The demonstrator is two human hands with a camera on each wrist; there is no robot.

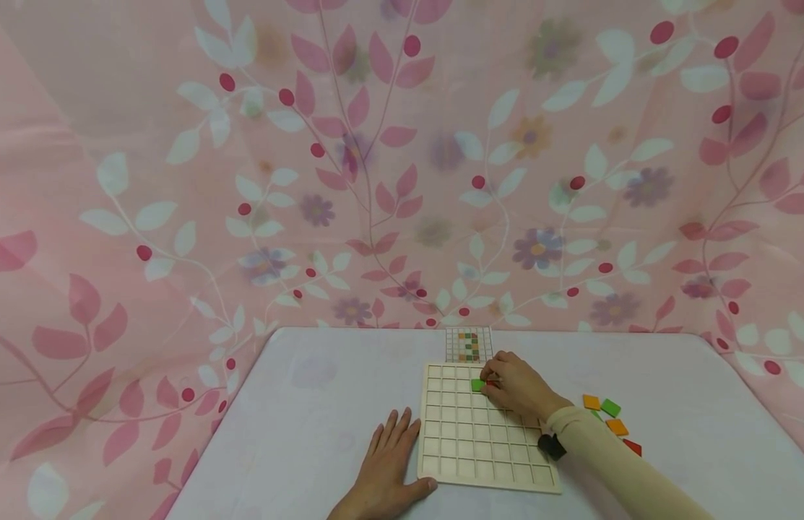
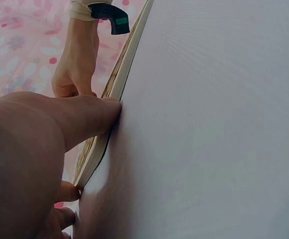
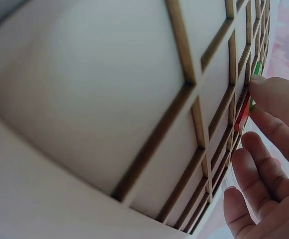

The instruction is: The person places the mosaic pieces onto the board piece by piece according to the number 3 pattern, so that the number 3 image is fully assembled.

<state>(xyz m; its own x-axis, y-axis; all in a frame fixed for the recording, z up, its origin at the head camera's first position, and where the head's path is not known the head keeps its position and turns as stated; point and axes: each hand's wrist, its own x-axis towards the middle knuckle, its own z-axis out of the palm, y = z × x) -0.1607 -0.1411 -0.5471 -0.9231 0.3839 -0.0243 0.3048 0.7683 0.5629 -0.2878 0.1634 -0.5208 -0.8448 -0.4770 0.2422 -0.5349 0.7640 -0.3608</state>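
A pale wooden grid board (image 1: 467, 448) lies on the table. My right hand (image 1: 519, 383) is over its far part, thumb and index finger pinching a green square tile (image 1: 477, 385) at the grid. Right beside it, a red tile (image 3: 242, 114) sits in the grid, partly hidden by the fingers in the head view. My left hand (image 1: 391, 469) lies with straight, spread fingers along the board's left side. Its thumb (image 2: 107, 112) touches the front edge of the board near the corner.
Behind the board stands a pattern card (image 1: 469, 345) with coloured squares on a grid. Loose tiles lie right of the board, among them orange (image 1: 591, 401), green (image 1: 611, 407) and red (image 1: 632, 447) ones. A floral curtain (image 1: 402, 180) hangs behind the white table (image 1: 297, 433).
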